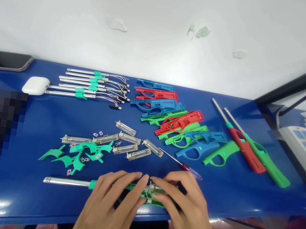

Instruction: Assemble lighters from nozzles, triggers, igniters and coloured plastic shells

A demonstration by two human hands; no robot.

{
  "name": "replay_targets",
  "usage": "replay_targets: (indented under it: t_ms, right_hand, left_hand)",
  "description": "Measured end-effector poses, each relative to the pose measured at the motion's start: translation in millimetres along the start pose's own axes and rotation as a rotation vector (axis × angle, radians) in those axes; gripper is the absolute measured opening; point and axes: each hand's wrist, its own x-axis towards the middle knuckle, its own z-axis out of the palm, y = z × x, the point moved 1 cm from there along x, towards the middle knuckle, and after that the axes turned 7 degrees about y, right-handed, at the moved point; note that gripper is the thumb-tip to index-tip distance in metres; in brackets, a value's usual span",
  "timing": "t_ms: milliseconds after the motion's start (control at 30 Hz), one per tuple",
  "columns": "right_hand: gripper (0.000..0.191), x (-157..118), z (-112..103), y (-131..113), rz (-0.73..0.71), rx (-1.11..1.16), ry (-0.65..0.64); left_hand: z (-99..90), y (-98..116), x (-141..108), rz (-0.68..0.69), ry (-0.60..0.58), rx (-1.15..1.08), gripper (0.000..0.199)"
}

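A green long-nosed gas lighter (69, 182) lies half assembled along the table's front edge, its silver barrel pointing left. My left hand (111, 204) closes over the front of its handle, and the fingers cover much of the shell. At the rear of the handle, my right hand (189, 207) pinches a clear fuel tank (155, 188) seated in or over the shell; how deep it sits is hidden. Several loose clear tanks (125, 149) and green triggers (76, 160) lie just beyond my hands. A screwdriver (187, 169) with a translucent handle rests near my right fingers.
Silver barrels (82, 81) with wires lie at the back left, beside a white case (36, 85) and a phone (3, 60). Red, blue and green handle shells (168, 107) are piled centre back. Two whole lighters (251, 151) lie right. A white wall (152, 44) borders the blue table (14, 181).
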Motion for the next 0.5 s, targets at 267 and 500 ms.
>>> replay_targets:
  t_ms: [267, 500]
  right_hand:
    - [0.018, -4, -6, 2, -0.017, 0.004, -0.004]
    - [0.034, -7, -8, 7, -0.059, 0.003, -0.008]
  left_hand:
    - [1.0, -9, -17, 0.028, -0.139, -0.054, 0.032]
    - [2.9, -7, -11, 0.021, -0.085, -0.084, 0.032]
